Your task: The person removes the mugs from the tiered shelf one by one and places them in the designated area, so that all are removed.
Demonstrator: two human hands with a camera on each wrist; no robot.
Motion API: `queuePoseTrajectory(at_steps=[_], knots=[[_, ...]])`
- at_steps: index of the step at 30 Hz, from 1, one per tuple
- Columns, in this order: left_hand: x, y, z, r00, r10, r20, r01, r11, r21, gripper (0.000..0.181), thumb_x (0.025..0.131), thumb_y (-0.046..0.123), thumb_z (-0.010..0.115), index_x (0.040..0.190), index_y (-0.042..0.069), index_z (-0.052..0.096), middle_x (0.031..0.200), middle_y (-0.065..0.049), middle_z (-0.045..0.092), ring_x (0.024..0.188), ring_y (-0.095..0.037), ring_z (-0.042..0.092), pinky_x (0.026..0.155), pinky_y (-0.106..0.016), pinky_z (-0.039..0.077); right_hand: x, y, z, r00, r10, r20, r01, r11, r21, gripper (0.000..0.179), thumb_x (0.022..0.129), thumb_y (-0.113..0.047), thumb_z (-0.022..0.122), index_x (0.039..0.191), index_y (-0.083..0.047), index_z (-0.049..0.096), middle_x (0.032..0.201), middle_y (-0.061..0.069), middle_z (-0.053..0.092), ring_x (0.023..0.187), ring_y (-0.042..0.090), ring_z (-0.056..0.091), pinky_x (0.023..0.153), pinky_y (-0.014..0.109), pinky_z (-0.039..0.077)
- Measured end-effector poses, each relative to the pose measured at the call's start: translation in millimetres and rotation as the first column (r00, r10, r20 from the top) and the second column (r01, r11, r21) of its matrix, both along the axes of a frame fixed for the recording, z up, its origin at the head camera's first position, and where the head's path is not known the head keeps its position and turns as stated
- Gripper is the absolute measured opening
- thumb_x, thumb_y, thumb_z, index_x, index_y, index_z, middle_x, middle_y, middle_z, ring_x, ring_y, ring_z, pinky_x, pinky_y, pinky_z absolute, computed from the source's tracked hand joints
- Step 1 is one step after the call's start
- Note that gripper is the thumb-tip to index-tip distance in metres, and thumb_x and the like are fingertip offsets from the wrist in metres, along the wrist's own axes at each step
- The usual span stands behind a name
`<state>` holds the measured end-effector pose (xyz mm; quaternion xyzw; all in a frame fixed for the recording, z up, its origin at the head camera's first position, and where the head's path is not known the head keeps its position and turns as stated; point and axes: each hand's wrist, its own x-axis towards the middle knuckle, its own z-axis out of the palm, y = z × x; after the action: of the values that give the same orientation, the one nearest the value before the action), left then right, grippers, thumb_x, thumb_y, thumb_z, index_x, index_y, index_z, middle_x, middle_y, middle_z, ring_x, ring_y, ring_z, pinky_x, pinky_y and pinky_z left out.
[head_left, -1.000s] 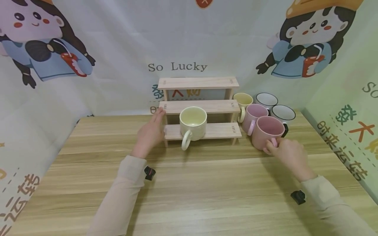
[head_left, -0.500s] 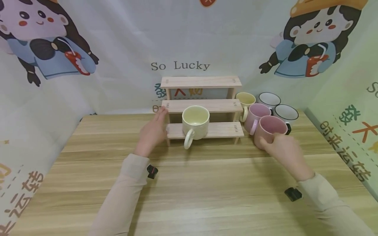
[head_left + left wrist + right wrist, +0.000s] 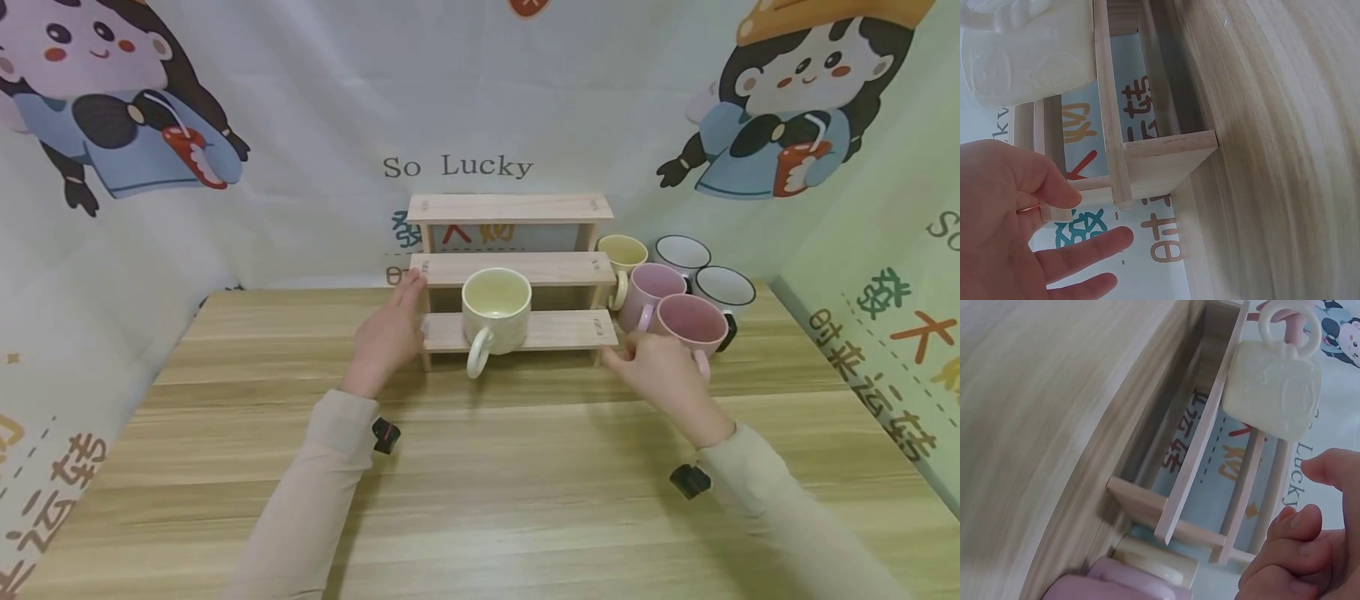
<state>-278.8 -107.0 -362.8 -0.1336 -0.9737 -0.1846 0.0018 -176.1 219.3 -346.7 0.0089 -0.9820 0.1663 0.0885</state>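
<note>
A three-tier wooden shelf [image 3: 510,268] stands against the back cloth. On its lowest tier sits a cream mug [image 3: 497,312], handle facing front. My left hand [image 3: 384,342] is at the shelf's left end; the left wrist view shows thumb and index finger pinching the end of the middle board, the other fingers extended. My right hand [image 3: 663,371] holds nothing, its fingers loosely curled, by the lowest tier's right corner and in front of the pink mug [image 3: 693,323]. In the right wrist view its thumb [image 3: 1329,470] stands apart from the fingers.
Right of the shelf several mugs are grouped: a yellow one [image 3: 624,254], a lilac one [image 3: 652,292] and two white ones with dark rims, one at the back [image 3: 682,250] and one nearer [image 3: 723,290]. Printed cloth [image 3: 315,167] walls the wooden table [image 3: 480,492] behind and beside.
My right hand has let go of the pink mug and moved left toward the shelf's right end. The pink mug stays by the others, and my left hand keeps its place.
</note>
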Motion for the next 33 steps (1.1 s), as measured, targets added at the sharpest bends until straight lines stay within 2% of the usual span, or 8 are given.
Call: queuePoseTrajectory(at_steps=[4, 7, 12, 16, 20, 26, 29, 33], knots=[[-0.7, -0.4, 0.2, 1.0, 0.001, 0.01, -0.001, 1.0, -0.008, 0.08, 0.085, 0.007, 0.059, 0.153, 0.014, 0.017, 0.162, 0.002, 0.006, 0.119, -0.031, 0.053, 0.047, -0.028, 0.045, -8.3, -7.7, -1.3, 0.999, 0.036, 0.003, -0.035, 0.999, -0.026, 0.042, 0.088, -0.043, 0.057, 0.06, -0.013, 0.049, 0.053, -0.001, 0.047, 0.052, 0.017, 0.046, 0.051, 0.031, 0.034], [-1.2, -0.6, -0.5, 1.0, 0.004, 0.014, -0.004, 1.0, -0.009, 0.081, 0.085, 0.006, 0.059, 0.153, 0.015, 0.017, 0.162, 0.002, 0.006, 0.109, -0.031, 0.058, 0.047, -0.028, 0.045, -15.1, -12.2, -3.0, 0.998, 0.059, -0.018, -0.06, 0.997, -0.041, 0.041, 0.088, -0.041, 0.058, 0.061, -0.011, 0.05, 0.053, -0.001, 0.045, 0.051, 0.017, 0.045, 0.046, 0.026, 0.032], [-1.5, -0.8, -1.1, 1.0, 0.007, 0.01, -0.007, 1.0, -0.006, 0.081, 0.084, 0.006, 0.059, 0.153, 0.015, 0.018, 0.162, 0.002, 0.007, 0.094, -0.03, 0.06, 0.047, -0.028, 0.044, -25.4, -20.1, -4.9, 0.997, 0.062, -0.046, -0.064, 0.997, -0.042, 0.042, 0.089, -0.042, 0.056, 0.064, -0.01, 0.052, 0.054, 0.0, 0.047, 0.052, 0.019, 0.046, 0.049, 0.029, 0.035], [-1.9, -0.9, -1.6, 1.0, 0.004, 0.007, -0.004, 1.0, -0.007, 0.081, 0.084, 0.005, 0.059, 0.153, 0.014, 0.018, 0.162, 0.001, 0.007, 0.098, -0.031, 0.06, 0.047, -0.029, 0.044, -29.2, -29.9, -4.0, 0.996, 0.074, -0.05, -0.077, 0.996, -0.046, 0.041, 0.09, -0.043, 0.056, 0.065, -0.01, 0.052, 0.055, 0.0, 0.048, 0.052, 0.018, 0.047, 0.048, 0.028, 0.035], [-2.0, -1.1, -2.0, 1.0, 0.002, -0.004, -0.002, 1.0, -0.003, 0.08, 0.084, 0.005, 0.058, 0.153, 0.014, 0.018, 0.162, 0.001, 0.008, 0.101, -0.032, 0.06, 0.048, -0.029, 0.045, -29.8, -43.9, -0.9, 0.988, 0.099, -0.115, -0.105, 0.993, -0.054, 0.04, 0.088, -0.041, 0.059, 0.063, -0.011, 0.051, 0.054, 0.001, 0.048, 0.053, 0.02, 0.048, 0.049, 0.029, 0.035], [-1.8, -1.0, -2.8, 1.0, 0.005, -0.009, -0.005, 1.0, 0.002, 0.08, 0.084, 0.006, 0.059, 0.153, 0.015, 0.019, 0.162, 0.001, 0.008, 0.084, -0.03, 0.06, 0.048, -0.029, 0.045, -28.7, -66.9, -1.8, 0.959, 0.17, -0.228, -0.178, 0.984, -0.016, 0.039, 0.085, -0.037, 0.064, 0.06, -0.012, 0.049, 0.051, 0.001, 0.046, 0.051, 0.02, 0.047, 0.046, 0.028, 0.033], [-1.4, -0.9, -2.8, 1.0, 0.007, -0.001, -0.007, 1.0, 0.001, 0.081, 0.084, 0.006, 0.059, 0.153, 0.015, 0.018, 0.162, 0.002, 0.008, 0.084, -0.029, 0.06, 0.047, -0.029, 0.045, -27.6, -79.4, -6.7, 0.936, 0.226, -0.268, -0.228, 0.973, 0.024, 0.039, 0.084, -0.037, 0.066, 0.06, -0.012, 0.049, 0.049, 0.0, 0.046, 0.047, 0.017, 0.043, 0.042, 0.026, 0.03], [-1.0, -0.6, -2.0, 1.0, 0.005, 0.005, -0.005, 1.0, -0.003, 0.08, 0.085, 0.008, 0.059, 0.153, 0.016, 0.017, 0.162, 0.002, 0.007, 0.101, -0.032, 0.06, 0.048, -0.029, 0.045, -26.7, -95.9, -11.7, 0.904, 0.292, -0.312, -0.278, 0.956, 0.091, 0.04, 0.082, -0.042, 0.069, 0.061, -0.012, 0.052, 0.049, -0.002, 0.048, 0.043, 0.013, 0.042, 0.038, 0.024, 0.03]])
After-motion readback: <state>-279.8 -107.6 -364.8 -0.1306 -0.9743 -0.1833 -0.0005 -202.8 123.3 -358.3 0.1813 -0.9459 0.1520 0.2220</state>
